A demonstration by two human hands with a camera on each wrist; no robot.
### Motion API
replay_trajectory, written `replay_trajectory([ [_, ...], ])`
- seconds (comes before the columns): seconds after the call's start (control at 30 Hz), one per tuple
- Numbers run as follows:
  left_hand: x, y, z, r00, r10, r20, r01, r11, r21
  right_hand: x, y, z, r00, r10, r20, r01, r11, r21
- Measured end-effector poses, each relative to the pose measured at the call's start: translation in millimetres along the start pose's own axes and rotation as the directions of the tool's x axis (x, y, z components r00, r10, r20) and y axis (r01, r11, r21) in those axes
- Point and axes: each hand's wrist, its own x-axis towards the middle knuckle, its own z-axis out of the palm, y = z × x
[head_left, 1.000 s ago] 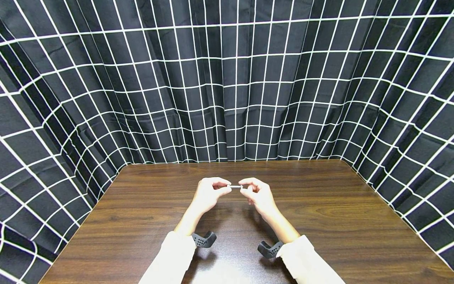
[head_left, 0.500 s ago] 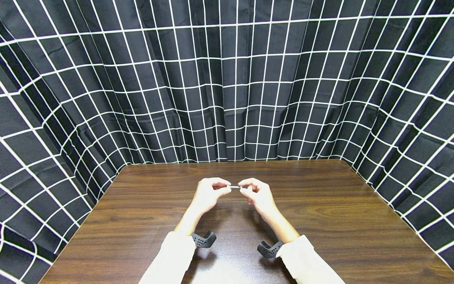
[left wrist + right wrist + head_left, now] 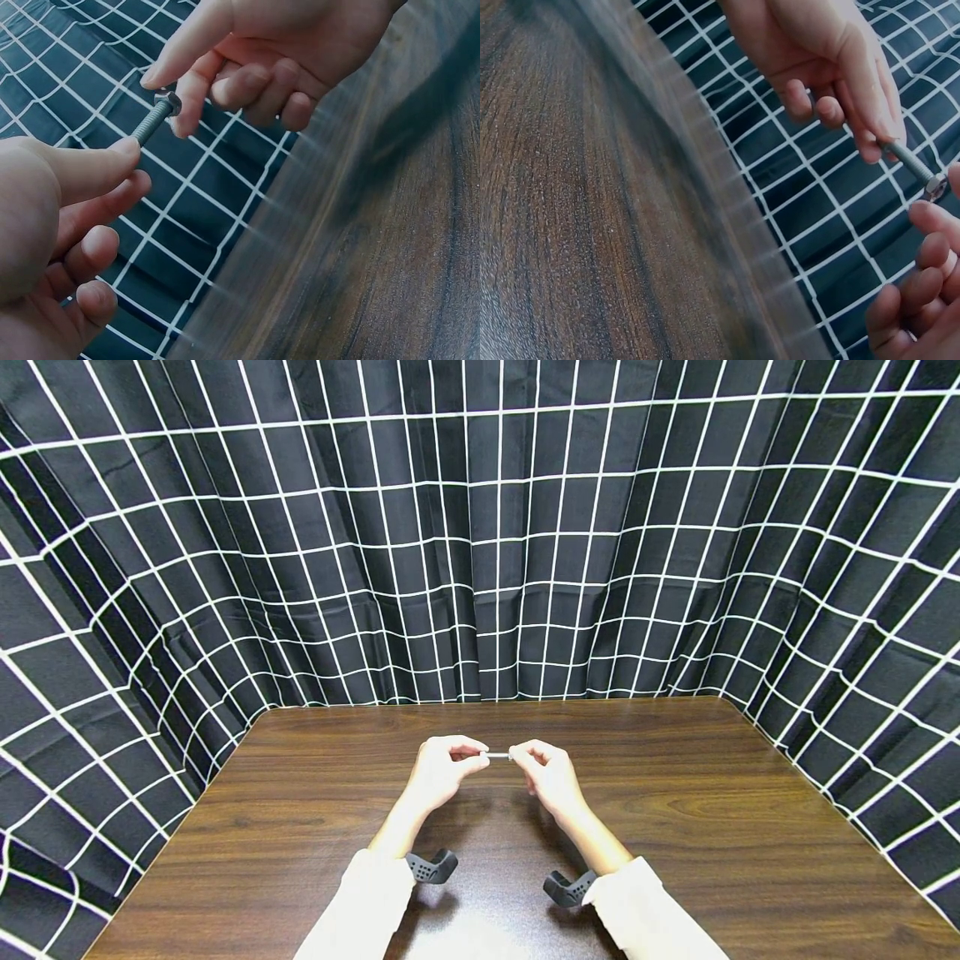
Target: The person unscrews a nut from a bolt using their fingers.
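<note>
A small silver bolt (image 3: 498,755) is held level in the air above the table, between both hands. My left hand (image 3: 439,770) pinches one end of it between thumb and fingertips, which hides that end. Threads show along the bolt's shank (image 3: 153,124) in the left wrist view. At its other end sits a hex nut (image 3: 171,103), also seen as a shiny nut (image 3: 934,187) in the right wrist view. My right hand (image 3: 555,781) has thumb and index finger around this nut; the index finger touches it. The right hand's other fingers are curled.
The brown wood-grain table (image 3: 315,793) lies beneath both hands. Behind and at the sides hangs a black curtain (image 3: 495,552) with a white grid. Each wrist wears a dark camera mount, the left mount (image 3: 433,866) and the right mount (image 3: 570,888), above the table.
The right thumb and index finger have shifted at the bolt's end, and their tips now lie closer together. The left hand and the bolt stay nearly still.
</note>
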Motion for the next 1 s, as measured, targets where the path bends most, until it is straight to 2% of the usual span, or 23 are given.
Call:
replay_trajectory([
  [0.07,0.0,1.3,-0.5,1.0,-0.007,0.002,0.007,1.0,0.003,-2.1,-5.8,0.6,1.0,0.015,-0.008,-0.015,0.999,-0.039],
  [0.17,-0.1,1.9,-0.7,1.0,-0.008,0.004,0.008,1.0,0.012,0.9,4.5,0.7,1.0,0.01,-0.022,-0.012,0.997,-0.073],
  [0.3,-0.7,1.7,-0.8,1.0,0.001,0.002,-0.001,1.0,0.027,0.9,5.7,-0.1,1.0,0.001,-0.007,-0.001,0.997,-0.08],
  [0.4,-1.2,2.0,-1.3,1.0,0.008,0.0,-0.008,1.0,0.03,-4.7,-10.4,0.5,1.0,0.011,0.011,-0.011,0.997,-0.077],
  [0.5,-0.6,0.3,-1.0,1.0,-0.004,0.002,0.004,1.0,0.026,-5.1,-12.1,1.3,1.0,0.022,0.011,-0.021,0.997,-0.074],
  [0.77,0.1,-1.8,-0.1,0.999,-0.032,-0.004,0.032,0.999,0.007,6.5,19.8,-0.5,0.999,0.039,-0.005,-0.039,0.998,-0.046],
  [1.0,0.1,1.6,-1.4,0.999,-0.043,0.001,0.043,0.999,0.003,6.5,20.9,-1.5,1.0,0.009,0.008,-0.009,1.0,0.001],
])
